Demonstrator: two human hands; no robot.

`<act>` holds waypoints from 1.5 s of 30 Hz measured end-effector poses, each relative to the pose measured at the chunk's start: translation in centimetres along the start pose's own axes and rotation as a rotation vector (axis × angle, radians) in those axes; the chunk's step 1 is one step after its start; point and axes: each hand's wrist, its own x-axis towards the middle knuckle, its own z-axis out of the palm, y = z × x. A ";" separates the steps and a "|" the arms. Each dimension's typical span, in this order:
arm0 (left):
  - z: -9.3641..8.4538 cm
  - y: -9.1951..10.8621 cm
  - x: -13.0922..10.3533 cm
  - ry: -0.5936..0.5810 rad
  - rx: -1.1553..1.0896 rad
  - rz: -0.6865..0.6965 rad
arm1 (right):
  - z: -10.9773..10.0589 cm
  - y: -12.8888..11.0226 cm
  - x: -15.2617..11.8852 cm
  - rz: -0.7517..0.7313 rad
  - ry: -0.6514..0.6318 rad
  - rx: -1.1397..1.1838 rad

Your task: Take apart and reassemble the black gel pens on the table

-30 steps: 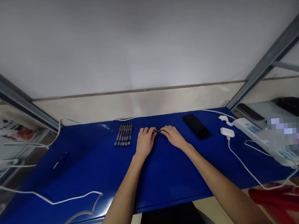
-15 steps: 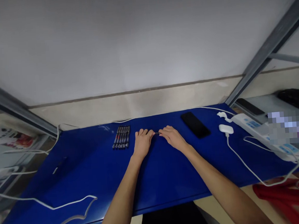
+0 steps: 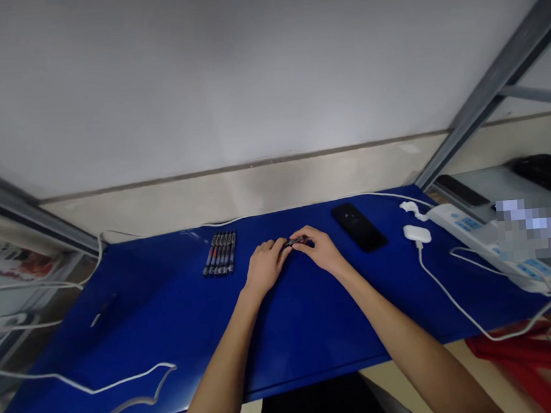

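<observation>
Near the middle of the frame, the left hand and the right hand meet over the blue desk, with a slim dark pen lying roughly crosswise between them. The left fingers are pinched on its left end; the right fingers are clamped around its right part, thumb below and the index finger above. Whether it is one piece or two parts held end to end cannot be told, since the fingertips cover much of it. For good handling, I would keep both ends in one line, so that a pull, push or twist runs along the barrel rather than bending it. A light, even pinch close to the middle should give better control than a hard squeeze, and resting the wrists low should steady both hands; a thin, smooth barrel would likely roll if one side let go. Left of the hands, a row of pens lies side by side, aligned and well apart from the left fingers, so sideways elbow room seems ample. Right of centre, a black phone lies near the right hand, and farther right is a white case with a cable attached; turning movements are best kept small on that side.
</observation>
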 end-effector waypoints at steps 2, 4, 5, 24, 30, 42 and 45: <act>-0.1 -0.1 0.0 -0.008 0.005 0.004 | 0.0 -0.2 -0.1 0.033 -0.035 0.034; -0.2 -0.2 0.0 0.003 0.045 0.011 | 0.2 -0.2 -0.3 0.106 -0.074 0.058; -0.2 -0.2 0.0 0.015 0.068 0.020 | 0.2 -0.1 -0.3 0.141 -0.088 0.065; 0.4 0.0 0.1 0.029 0.003 0.028 | 0.3 0.2 -0.3 0.146 -0.036 0.105; 0.2 -0.2 0.1 0.028 -0.018 0.000 | 0.4 0.3 -0.1 0.079 -0.036 0.082; 0.6 0.0 0.1 0.031 -0.013 -0.010 | 0.5 0.4 -0.1 0.072 -0.014 0.061; 0.7 -0.1 0.0 0.034 -0.013 -0.008 | 0.6 0.3 -0.1 0.086 -0.025 0.050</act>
